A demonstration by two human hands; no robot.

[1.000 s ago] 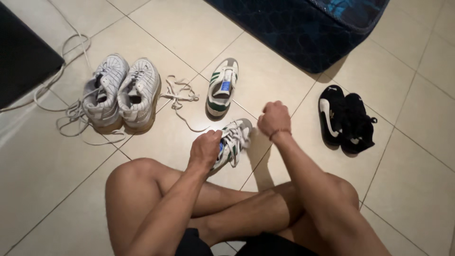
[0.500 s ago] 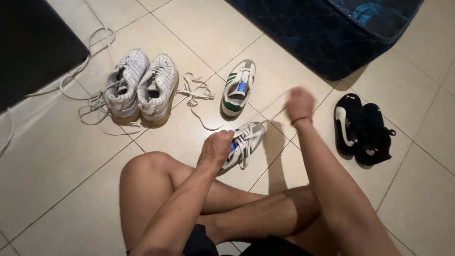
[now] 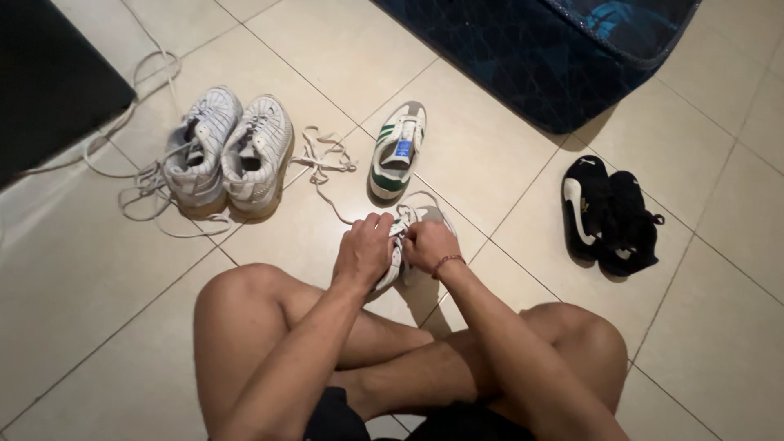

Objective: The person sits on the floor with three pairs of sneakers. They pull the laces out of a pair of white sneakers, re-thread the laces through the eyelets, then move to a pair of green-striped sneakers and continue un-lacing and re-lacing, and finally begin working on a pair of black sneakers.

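Observation:
I sit cross-legged on a tiled floor. A white sneaker with green stripes (image 3: 413, 220) lies just past my shins. My left hand (image 3: 365, 249) grips its side and my right hand (image 3: 428, 243) pinches its white lace close to the shoe. The matching sneaker (image 3: 398, 150) stands alone farther out, with a loose white lace (image 3: 322, 159) beside it.
A pair of white sneakers (image 3: 229, 149) with trailing laces sits at the left. A black pair with white stripes (image 3: 608, 214) lies at the right. A dark blue mattress (image 3: 555, 49) fills the far side. A black object (image 3: 49, 82) and a white cable (image 3: 147, 73) are at far left.
My right hand, raised and pulled out to the right before, has come back down onto the sneaker beside my left hand. The left hand stayed on the shoe.

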